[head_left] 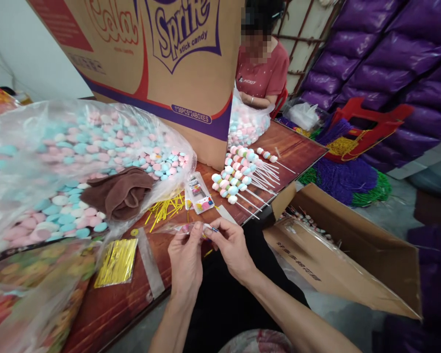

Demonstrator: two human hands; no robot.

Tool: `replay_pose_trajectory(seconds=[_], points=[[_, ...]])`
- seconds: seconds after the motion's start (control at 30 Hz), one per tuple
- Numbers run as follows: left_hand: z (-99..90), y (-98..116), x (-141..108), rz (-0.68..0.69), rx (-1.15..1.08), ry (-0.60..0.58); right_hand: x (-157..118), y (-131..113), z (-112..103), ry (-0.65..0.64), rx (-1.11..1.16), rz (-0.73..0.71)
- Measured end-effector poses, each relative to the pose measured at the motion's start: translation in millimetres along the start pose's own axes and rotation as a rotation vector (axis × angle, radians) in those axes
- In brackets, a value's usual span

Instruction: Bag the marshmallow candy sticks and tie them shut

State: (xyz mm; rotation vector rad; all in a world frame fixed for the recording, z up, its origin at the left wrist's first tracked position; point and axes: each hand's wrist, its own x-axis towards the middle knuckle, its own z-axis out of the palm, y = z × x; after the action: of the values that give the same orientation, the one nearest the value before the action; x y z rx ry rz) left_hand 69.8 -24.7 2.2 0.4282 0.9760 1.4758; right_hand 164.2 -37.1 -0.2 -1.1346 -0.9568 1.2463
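Note:
In the head view, my left hand [185,260] and my right hand [230,242] meet just over the table's front edge, fingertips pinched close together. Between them is a small clear plastic bag [172,228] with coloured print, its clear end sticking out to the left. Whatever is inside it is mostly hidden by my fingers. Behind my hands lie printed clear bags [199,193] and loose gold twist ties [169,208]. To the right of these, skewers of pink, white and blue candies [238,174] are piled with their white sticks toward me.
A large bag of candies [106,132] covers the left, a brown cloth [121,193] on it. Packed gold ties [117,262] lie in front. A tall carton [191,93] stands behind. An open cardboard box [338,264] holds skewers at right. Another person [262,73] sits across.

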Motion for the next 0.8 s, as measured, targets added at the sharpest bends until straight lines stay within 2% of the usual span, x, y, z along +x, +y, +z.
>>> replay_pose_trajectory(seconds=[0.1,0.23,0.33,0.43,0.5,0.6,0.7,0.8], points=[[-0.5,2,-2,-0.008,0.017,-0.011,2,4,1,0.044,0.014,0.007],[-4.8,14,0,-0.114,-0.032,0.005,7,2,-8,-0.058,-0.083,0.031],[-6.0,20,2,-0.134,-0.05,0.039,10,-2,-15,-0.105,-0.178,-0.009],[-5.6,21,5,-0.094,-0.076,0.104,16,-9,-26,0.025,-0.282,-0.109],[-5.8,21,7,-0.072,-0.1,0.133,25,-14,-38,0.178,-0.436,-0.221],[-7.5,22,12,-0.102,-0.117,0.12,41,-21,-59,0.332,-0.877,-0.434],[-9.1,22,16,-0.176,-0.135,0.126,56,-20,-74,0.332,-1.286,-0.481],[-9.3,22,18,-0.213,-0.151,0.174,64,-13,-79,0.277,-1.48,-0.421]])
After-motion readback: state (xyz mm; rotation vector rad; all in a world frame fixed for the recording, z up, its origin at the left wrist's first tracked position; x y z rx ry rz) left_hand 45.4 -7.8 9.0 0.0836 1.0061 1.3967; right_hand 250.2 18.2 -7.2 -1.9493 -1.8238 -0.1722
